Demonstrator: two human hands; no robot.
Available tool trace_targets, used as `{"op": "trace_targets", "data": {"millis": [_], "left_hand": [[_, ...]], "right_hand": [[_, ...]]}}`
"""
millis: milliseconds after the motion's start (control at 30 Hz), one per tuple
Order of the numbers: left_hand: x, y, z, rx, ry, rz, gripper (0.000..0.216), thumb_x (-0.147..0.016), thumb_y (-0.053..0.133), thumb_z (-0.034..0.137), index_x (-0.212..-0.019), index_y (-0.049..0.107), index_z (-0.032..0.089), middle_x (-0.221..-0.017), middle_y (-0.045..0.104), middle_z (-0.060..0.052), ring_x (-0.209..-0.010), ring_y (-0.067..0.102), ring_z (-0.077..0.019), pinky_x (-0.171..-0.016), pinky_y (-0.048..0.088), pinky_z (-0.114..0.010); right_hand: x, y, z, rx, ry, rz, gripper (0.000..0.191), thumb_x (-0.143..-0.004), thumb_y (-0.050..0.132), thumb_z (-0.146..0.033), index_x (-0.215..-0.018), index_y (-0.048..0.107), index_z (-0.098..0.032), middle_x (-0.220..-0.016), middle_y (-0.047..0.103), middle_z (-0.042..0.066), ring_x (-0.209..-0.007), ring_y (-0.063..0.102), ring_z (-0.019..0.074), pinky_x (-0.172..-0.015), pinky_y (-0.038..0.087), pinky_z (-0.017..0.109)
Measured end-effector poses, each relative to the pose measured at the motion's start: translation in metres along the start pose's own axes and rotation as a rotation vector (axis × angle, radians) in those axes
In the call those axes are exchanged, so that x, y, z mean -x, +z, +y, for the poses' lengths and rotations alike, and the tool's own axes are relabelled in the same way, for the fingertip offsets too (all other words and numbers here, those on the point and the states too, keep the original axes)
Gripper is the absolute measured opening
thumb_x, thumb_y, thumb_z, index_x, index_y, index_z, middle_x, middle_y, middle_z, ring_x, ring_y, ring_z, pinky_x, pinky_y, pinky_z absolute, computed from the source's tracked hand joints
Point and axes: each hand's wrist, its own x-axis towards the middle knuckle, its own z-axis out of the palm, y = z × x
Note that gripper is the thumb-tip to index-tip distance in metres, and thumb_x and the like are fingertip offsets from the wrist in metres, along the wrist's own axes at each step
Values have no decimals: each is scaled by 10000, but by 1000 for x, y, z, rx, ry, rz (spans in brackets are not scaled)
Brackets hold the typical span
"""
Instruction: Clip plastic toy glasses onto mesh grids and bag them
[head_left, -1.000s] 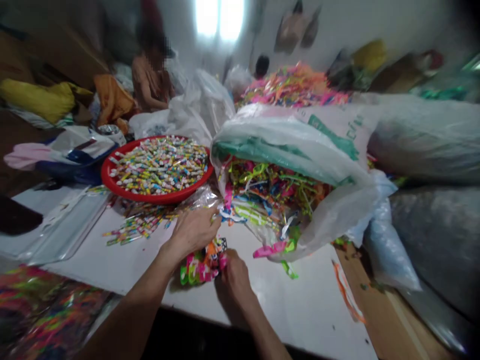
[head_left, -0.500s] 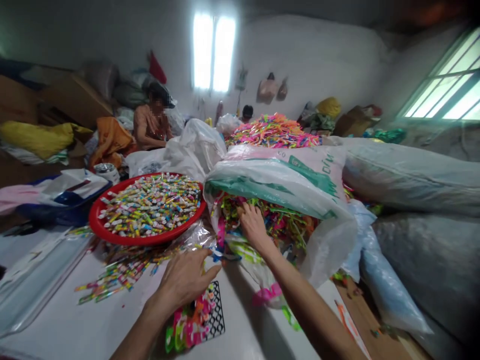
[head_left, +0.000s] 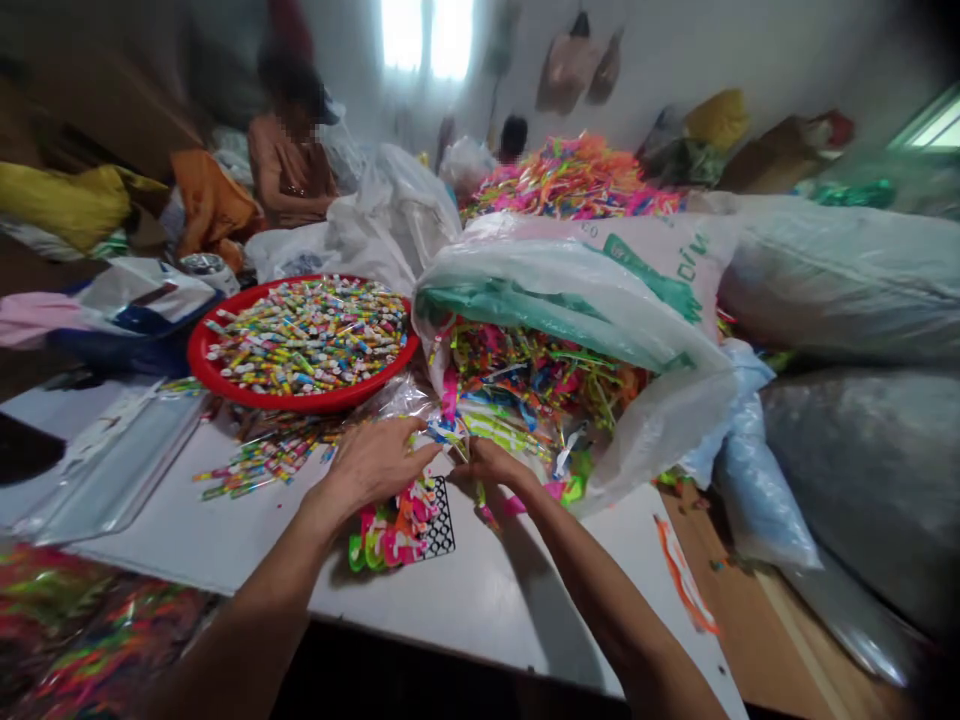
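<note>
You have a red plastic basin [head_left: 300, 402] ahead and to your left, heaped with small multicoloured rolled pieces [head_left: 307, 335], and more of those loose pieces [head_left: 262, 460] lie scattered on the white table [head_left: 450, 610] just in front of it. Left of that lies a clear plastic tray [head_left: 105, 460]. Beyond the basin, a seated person [head_left: 289, 170] is near an orange cloth [head_left: 210, 195] and a yellow bag [head_left: 60, 195], with white plastic bags [head_left: 390, 215] beside them. Further back rises a big heap of pink and orange strips [head_left: 570, 185], with a second person's dark head [head_left: 514, 138] just past it. Two fat grey sacks [head_left: 840, 275] lie to your right, a pale blue bag [head_left: 754, 490] against them. Hanging bags [head_left: 570, 70] dangle on the far wall, near a bright window [head_left: 427, 35].
</note>
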Motion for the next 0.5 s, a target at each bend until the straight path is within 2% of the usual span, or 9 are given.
{"op": "trace_targets", "data": {"millis": [100, 167, 233, 367, 433, 500], "left_hand": [[1, 0, 0, 3, -2, -10, 521, -861, 344, 547, -1194, 604, 242, -1049, 705, -118, -981, 647, -338, -827, 473, -460], [2, 1, 0, -2, 0, 6, 517, -863, 343, 543, -1191, 606, 242, -1046, 706, -121, -979, 649, -335, -830, 474, -461], [1, 2, 0, -15, 7, 19, 523, -865, 334, 548, -1189, 608, 241, -1046, 705, -124, -978, 649, -336, -835, 472, -467], [-1, 4, -1, -34, -11, -3, 553, -861, 315, 577, -1210, 598, 255, -1062, 700, -121, -991, 643, -344, -844, 469, -479], [-1, 3, -1, -36, -23, -11, 559, -858, 313, 587, -1216, 594, 262, -1065, 699, -117, -1005, 638, -344, -855, 465, -475], [-1, 3, 0, -37, -31, -14, 556, -859, 314, 587, -1222, 590, 268, -1063, 699, -107, -1023, 631, -338, -872, 459, -465]], "right_hand": [[4, -12, 14, -115, 28, 35, 187, -744, 679, -300, -849, 635, -152, -752, 629, -8, -636, 541, 117, -585, 382, 206], [19, -15, 13, -31, 131, 123, 176, -799, 616, -254, -927, 624, -133, -820, 653, 41, -715, 579, 143, -632, 393, 225], [38, -9, 4, 95, 255, 185, 199, -852, 543, -226, -1012, 600, -122, -899, 669, 99, -809, 614, 180, -673, 406, 251], [64, 18, -19, 227, 464, 112, 226, -869, 435, -99, -1033, 589, -115, -960, 672, 160, -847, 651, 220, -673, 426, 286], [70, 25, -25, 192, 476, 107, 207, -854, 437, -95, -977, 603, -112, -919, 676, 156, -829, 653, 229, -668, 427, 294], [75, 28, -26, 43, 375, 176, 161, -852, 497, -199, -947, 607, -132, -866, 677, 117, -798, 641, 218, -662, 425, 286]]}}
